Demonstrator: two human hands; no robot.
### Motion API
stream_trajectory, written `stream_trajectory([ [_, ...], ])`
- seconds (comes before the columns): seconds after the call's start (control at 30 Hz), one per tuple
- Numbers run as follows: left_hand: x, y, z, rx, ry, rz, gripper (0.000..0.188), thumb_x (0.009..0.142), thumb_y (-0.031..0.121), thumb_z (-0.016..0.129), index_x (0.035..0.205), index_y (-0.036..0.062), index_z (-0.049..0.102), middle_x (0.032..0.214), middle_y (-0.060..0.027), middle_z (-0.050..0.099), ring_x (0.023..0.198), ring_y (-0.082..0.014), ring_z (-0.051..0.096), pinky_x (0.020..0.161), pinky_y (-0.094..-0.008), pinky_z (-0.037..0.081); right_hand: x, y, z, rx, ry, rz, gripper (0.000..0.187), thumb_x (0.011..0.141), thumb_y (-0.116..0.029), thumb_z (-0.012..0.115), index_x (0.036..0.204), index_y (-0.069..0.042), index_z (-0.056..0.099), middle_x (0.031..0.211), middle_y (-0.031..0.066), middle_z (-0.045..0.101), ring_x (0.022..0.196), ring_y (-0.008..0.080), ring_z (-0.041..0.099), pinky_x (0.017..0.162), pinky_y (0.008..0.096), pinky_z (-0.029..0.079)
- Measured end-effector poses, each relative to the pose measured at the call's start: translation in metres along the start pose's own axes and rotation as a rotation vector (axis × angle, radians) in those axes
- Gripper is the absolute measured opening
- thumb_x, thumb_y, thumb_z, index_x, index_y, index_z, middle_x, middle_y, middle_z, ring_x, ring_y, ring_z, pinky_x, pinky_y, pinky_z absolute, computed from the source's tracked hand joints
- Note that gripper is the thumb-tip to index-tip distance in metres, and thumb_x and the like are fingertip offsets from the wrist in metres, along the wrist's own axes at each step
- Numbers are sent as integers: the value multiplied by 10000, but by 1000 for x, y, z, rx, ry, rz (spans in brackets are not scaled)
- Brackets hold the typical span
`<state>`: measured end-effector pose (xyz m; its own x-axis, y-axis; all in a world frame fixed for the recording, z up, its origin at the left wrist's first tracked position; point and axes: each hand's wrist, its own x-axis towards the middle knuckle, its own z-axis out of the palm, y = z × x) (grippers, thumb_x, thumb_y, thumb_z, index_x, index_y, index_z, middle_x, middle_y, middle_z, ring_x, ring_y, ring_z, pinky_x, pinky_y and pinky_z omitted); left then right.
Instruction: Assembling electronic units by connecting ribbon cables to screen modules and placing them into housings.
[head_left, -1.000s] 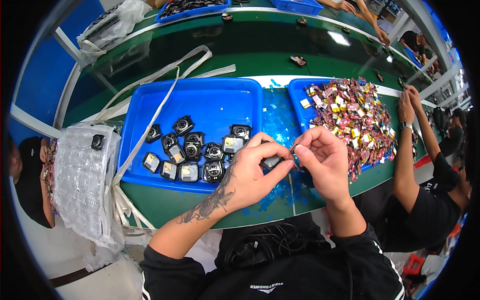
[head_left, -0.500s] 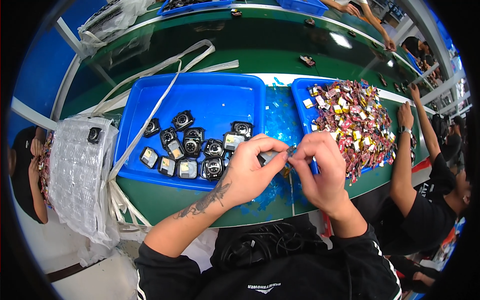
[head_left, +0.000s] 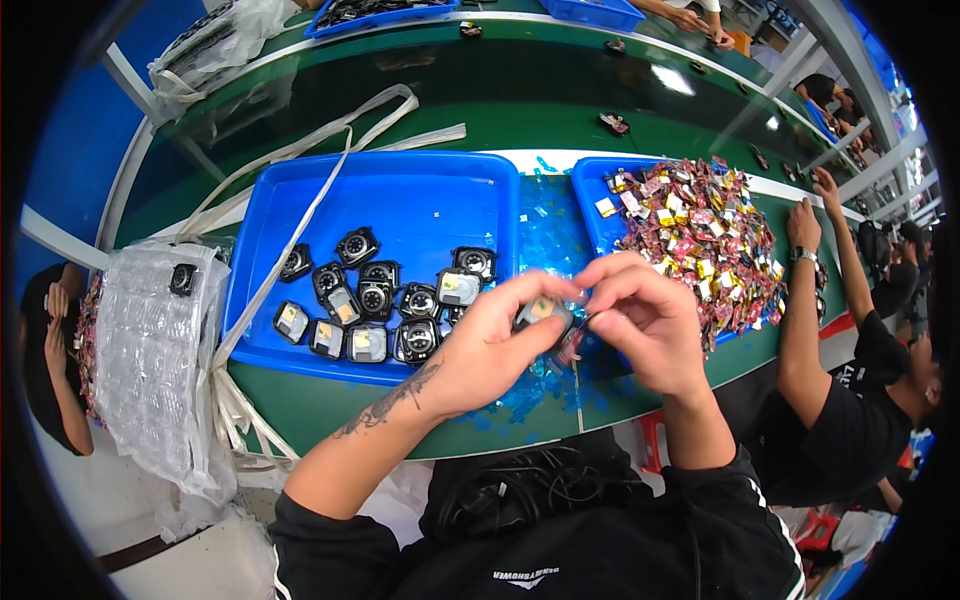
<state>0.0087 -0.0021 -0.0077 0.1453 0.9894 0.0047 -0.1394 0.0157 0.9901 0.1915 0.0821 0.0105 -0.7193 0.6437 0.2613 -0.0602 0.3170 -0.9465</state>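
Between the thumb and fingers of my left hand is a watch case, its pale inner side showing. My right hand is pinched close against the case's right edge. Its fingertips hold something small with a bluish sheen, too small to name. A little reddish piece shows just below the fingertips; whether it is attached to the case I cannot tell. Left of my hands, several black watch cases lie in a shallow blue tray, some showing round dark backs and others pale insides.
A second blue tray on the right is heaped with small red, yellow and white parts. Blue film scraps litter the green table between the trays. White straps cross the left tray beside clear plastic packaging. A co-worker's arms reach in at right.
My fingertips have parted slightly and the watch case is tilted, showing more of its pale inside. A reddish piece now shows below them. The view has shifted slightly.
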Motion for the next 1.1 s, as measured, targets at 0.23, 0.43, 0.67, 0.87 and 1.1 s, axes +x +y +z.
stream_trajectory([
  [0.23, 4, -2, -7, -151, 297, -7, 335, 926, -24, 532, 1241, 17, 422, 1107, -158, 666, 962, -138, 640, 812, -256, 522, -9, -9, -11, 120, 212, 147, 181, 870, 54, 632, 1050, 41, 647, 912, 48, 622, 785, 78, 589, 696, 212, 501],
  [0.43, 2, 2, 0, 48, 382, 132, 332, 882, -21, 627, 1207, -38, 561, 1007, -130, 692, 930, -130, 652, 794, -245, 518, -11, -11, 15, -23, 35, 196, 156, 839, 19, 686, 994, 16, 666, 902, 82, 670, 759, 105, 642, 681, 220, 522],
  [0.67, 2, 7, 3, -390, 154, 16, 471, 889, -23, 616, 1330, -85, 463, 1224, -181, 613, 1034, -119, 610, 885, -250, 494, -1, -2, 26, 50, 303, 91, 141, 857, 0, 675, 997, 12, 681, 935, 85, 665, 784, 107, 639, 623, 225, 527],
  [0.87, 0, 7, 14, -512, 74, 170, 690, 866, -62, 612, 1464, 10, 275, 1370, -226, 497, 1157, -165, 553, 951, -285, 464, -3, -4, 20, 190, 371, 76, 152, 882, 13, 646, 1027, 59, 636, 988, 103, 651, 860, 114, 636, 675, 237, 564],
  [1.1, 1, -7, 7, -457, 331, 179, 372, 939, 34, 571, 1291, -52, 486, 1158, -177, 645, 1020, -209, 646, 896, -338, 529, 2, -5, 18, 468, 222, 215, 133, 880, 26, 634, 1009, 57, 636, 1007, 98, 653, 846, 120, 632, 728, 264, 571],
])
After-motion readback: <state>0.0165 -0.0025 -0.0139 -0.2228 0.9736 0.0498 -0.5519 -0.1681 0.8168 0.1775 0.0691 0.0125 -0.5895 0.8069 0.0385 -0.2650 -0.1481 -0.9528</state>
